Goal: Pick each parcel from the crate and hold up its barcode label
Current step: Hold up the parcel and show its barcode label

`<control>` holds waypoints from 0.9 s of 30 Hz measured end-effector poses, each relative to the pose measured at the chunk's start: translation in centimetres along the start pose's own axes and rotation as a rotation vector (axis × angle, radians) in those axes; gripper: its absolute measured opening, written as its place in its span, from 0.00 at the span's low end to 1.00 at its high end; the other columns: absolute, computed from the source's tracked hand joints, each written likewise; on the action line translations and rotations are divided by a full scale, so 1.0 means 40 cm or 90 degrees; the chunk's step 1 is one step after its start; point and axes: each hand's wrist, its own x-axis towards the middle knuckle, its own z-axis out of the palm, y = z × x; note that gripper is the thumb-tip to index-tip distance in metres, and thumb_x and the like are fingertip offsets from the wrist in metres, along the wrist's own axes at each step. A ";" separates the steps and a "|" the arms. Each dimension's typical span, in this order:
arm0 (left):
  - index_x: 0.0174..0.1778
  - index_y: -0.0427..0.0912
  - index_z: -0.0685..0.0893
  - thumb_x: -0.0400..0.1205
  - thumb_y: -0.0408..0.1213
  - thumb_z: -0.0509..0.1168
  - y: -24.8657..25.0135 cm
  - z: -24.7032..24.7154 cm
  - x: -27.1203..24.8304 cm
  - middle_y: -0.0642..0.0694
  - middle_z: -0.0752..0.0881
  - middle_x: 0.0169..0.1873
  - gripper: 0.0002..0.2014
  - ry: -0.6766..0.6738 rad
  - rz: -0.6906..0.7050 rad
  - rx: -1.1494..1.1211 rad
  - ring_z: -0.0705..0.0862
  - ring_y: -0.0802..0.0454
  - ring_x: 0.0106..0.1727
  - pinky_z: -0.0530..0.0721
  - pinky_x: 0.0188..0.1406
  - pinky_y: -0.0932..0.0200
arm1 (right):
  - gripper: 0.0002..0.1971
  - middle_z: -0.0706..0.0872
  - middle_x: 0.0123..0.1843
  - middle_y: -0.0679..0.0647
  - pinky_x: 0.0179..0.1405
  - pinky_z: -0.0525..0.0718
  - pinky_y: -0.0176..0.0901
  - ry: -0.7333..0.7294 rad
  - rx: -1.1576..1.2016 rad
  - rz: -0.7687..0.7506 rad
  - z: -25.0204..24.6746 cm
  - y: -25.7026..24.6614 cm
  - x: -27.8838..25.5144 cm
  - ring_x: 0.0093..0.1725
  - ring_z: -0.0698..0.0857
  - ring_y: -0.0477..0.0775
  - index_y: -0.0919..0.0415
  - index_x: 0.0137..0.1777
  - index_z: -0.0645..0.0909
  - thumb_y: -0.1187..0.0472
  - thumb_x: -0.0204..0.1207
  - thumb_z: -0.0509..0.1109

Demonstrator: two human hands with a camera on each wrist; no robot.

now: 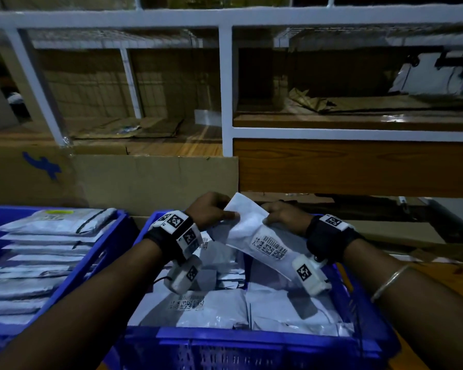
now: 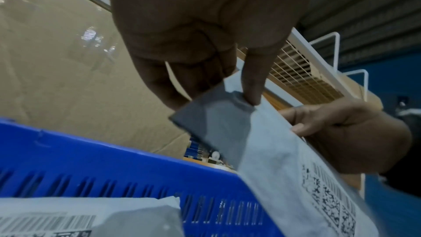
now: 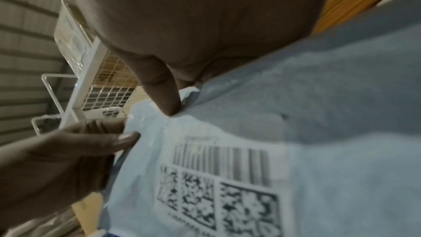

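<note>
Parcel [image 1: 254,231] — pinched betw. both hands' fingers [image 2: 250,86] (barcode [image 1: 269,247] up).

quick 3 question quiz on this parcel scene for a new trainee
1. True or false: both hands hold the raised parcel.
2. Which way does its barcode label face? A) toward the head camera B) away from it C) it is hidden
3. Fill in: the raised parcel is above the blue ____ of loose parcels.

Key:
1. True: the left hand and the right hand pinch its upper end.
2. A
3. crate; a second crate on the left holds stacked parcels.
</note>
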 end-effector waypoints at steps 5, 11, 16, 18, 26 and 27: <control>0.44 0.36 0.91 0.67 0.43 0.76 -0.023 -0.033 -0.018 0.37 0.91 0.43 0.15 0.099 -0.021 -0.061 0.89 0.35 0.49 0.86 0.54 0.34 | 0.04 0.88 0.48 0.58 0.48 0.84 0.50 0.018 0.003 -0.060 -0.001 -0.004 -0.003 0.45 0.88 0.57 0.57 0.47 0.80 0.59 0.80 0.72; 0.44 0.41 0.88 0.79 0.32 0.71 -0.029 -0.074 -0.061 0.43 0.90 0.35 0.02 0.176 -0.067 -0.086 0.89 0.44 0.38 0.88 0.43 0.47 | 0.15 0.88 0.33 0.34 0.31 0.80 0.33 0.003 -0.023 -0.107 -0.012 0.017 -0.026 0.31 0.86 0.37 0.54 0.50 0.76 0.66 0.72 0.79; 0.44 0.41 0.90 0.76 0.35 0.74 -0.045 -0.099 -0.098 0.38 0.91 0.39 0.03 0.213 -0.090 -0.111 0.90 0.40 0.39 0.88 0.43 0.43 | 0.10 0.86 0.35 0.40 0.34 0.80 0.29 0.056 0.027 -0.137 -0.015 0.031 -0.025 0.33 0.84 0.34 0.63 0.50 0.82 0.70 0.72 0.78; 0.43 0.43 0.91 0.69 0.43 0.74 -0.068 -0.111 -0.100 0.38 0.92 0.41 0.10 0.223 -0.103 -0.116 0.90 0.38 0.44 0.87 0.51 0.34 | 0.09 0.86 0.32 0.42 0.33 0.81 0.33 0.057 0.042 -0.133 -0.016 0.048 -0.026 0.32 0.85 0.38 0.63 0.49 0.82 0.69 0.73 0.78; 0.48 0.35 0.89 0.79 0.34 0.72 -0.077 -0.125 -0.135 0.35 0.91 0.43 0.06 0.278 -0.120 -0.082 0.89 0.38 0.46 0.86 0.55 0.35 | 0.06 0.76 0.31 0.58 0.21 0.78 0.39 0.098 0.149 -0.092 -0.002 0.057 -0.030 0.23 0.77 0.45 0.66 0.45 0.75 0.66 0.84 0.65; 0.48 0.35 0.89 0.79 0.33 0.72 -0.077 -0.124 -0.138 0.35 0.91 0.43 0.06 0.287 -0.122 -0.086 0.89 0.38 0.46 0.86 0.55 0.36 | 0.06 0.75 0.30 0.57 0.18 0.77 0.38 0.096 0.161 -0.085 0.004 0.054 -0.029 0.21 0.76 0.46 0.65 0.46 0.73 0.65 0.85 0.64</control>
